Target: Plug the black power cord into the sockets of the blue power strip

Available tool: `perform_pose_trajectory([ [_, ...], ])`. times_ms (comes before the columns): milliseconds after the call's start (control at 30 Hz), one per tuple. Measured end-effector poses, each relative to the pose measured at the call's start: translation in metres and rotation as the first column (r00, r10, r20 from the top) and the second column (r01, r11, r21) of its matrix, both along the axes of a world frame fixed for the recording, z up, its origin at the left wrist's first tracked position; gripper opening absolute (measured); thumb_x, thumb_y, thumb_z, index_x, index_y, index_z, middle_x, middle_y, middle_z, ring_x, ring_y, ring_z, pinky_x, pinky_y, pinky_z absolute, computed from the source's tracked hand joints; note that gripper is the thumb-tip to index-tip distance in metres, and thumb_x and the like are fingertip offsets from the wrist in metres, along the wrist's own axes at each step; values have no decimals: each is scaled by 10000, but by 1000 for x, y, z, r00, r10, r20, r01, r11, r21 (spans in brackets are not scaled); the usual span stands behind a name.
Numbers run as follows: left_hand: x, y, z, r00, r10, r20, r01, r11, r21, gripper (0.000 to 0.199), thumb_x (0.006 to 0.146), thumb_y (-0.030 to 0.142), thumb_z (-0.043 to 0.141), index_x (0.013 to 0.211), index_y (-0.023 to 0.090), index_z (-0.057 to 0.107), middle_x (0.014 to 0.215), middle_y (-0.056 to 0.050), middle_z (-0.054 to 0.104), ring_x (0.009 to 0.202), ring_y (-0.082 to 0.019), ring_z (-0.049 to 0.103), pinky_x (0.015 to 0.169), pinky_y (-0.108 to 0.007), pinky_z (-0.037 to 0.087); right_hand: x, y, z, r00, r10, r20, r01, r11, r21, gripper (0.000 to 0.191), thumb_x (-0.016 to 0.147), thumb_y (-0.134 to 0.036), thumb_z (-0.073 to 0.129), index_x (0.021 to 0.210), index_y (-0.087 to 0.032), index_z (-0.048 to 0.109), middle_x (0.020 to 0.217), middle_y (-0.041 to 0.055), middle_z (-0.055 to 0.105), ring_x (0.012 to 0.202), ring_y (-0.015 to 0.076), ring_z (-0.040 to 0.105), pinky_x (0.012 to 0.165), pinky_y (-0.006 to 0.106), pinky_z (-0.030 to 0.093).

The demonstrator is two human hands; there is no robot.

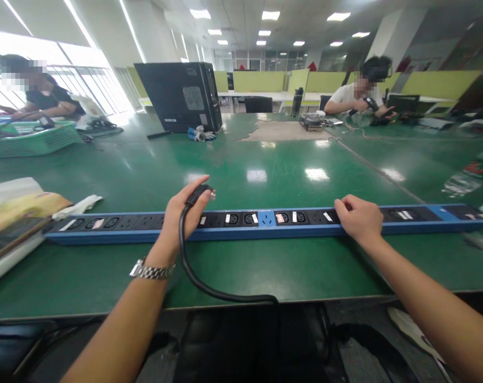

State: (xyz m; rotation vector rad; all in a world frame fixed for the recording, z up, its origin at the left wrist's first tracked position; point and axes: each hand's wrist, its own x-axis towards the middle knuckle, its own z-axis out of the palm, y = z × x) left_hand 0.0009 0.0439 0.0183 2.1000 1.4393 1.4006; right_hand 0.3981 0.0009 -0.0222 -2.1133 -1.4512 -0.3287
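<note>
A long blue power strip (249,232) with black sockets lies across the green table in front of me. My left hand (185,211), with a metal watch on its wrist, is closed around a black power plug (197,196) just above the strip's left half. From that plug a black cable (197,284) loops down past the table's front edge. My right hand (360,219) rests curled on the right half of the strip. Its thumb and fingers come together over the sockets, and whether anything is between them is hidden. Small white stickers mark several sockets.
A black computer case (180,98) stands at the back left, a glove (201,134) beside it. A green basket (38,141) and a person are far left; another person sits at the back right. Plastic bags (30,199) lie left, a bottle (475,171) right.
</note>
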Motion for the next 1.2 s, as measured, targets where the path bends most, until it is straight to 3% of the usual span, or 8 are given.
perform_pose_trajectory([
  [100,-24,-11,-12,966,-171,-196,140,977,-162,511,880,510,537,1301,224,575,1131,-69,710,1063,-243,651,975,-385,488,1,1,-1,1000,-10,0,10,1000,10,333,814,-468,477,726,-214,673,700,42,654,607,156,485,542,256,229],
  [200,-24,-18,-18,934,-236,-270,196,967,-165,504,903,494,503,1328,228,549,1198,-78,680,1094,-249,636,986,-399,477,0,1,-1,1000,-18,-2,18,999,35,325,807,-462,485,735,-212,679,690,44,649,604,157,485,543,258,233],
  [433,-15,-13,-21,917,-218,-334,185,974,-128,472,907,483,506,1282,206,577,1141,-86,694,1012,-241,658,930,-381,503,-1,1,-4,999,-39,-19,41,991,129,354,809,-465,481,697,-192,677,655,57,642,600,165,504,546,260,234],
  [667,-11,-22,-27,868,-128,-480,146,989,0,413,915,441,491,1234,205,604,1186,-89,670,1094,-252,612,989,-400,462,2,3,-7,999,-33,-42,40,984,176,350,805,-470,489,687,-196,672,641,55,644,609,173,521,551,257,250],
  [900,-8,-25,-39,903,-36,-428,76,994,76,507,897,424,520,1359,220,475,1186,-74,674,1086,-251,616,974,-415,453,2,1,-10,999,-23,-39,32,966,255,360,815,-453,476,650,-183,648,602,48,621,590,161,526,557,257,269],
  [1100,-12,-29,-41,935,-9,-355,40,996,81,393,866,474,566,1152,214,639,1082,-67,711,1012,-248,648,934,-392,478,1,-2,-10,999,2,-46,13,947,321,353,803,-434,483,609,-176,626,562,40,586,561,151,512,556,258,282],
  [1200,-8,-33,-31,984,13,-177,-1,998,70,367,864,461,584,1130,213,634,1018,-52,722,938,-220,673,885,-364,512,0,-2,-10,999,2,-50,15,945,326,351,805,-429,480,606,-178,622,564,38,583,560,149,506,558,258,283],
])
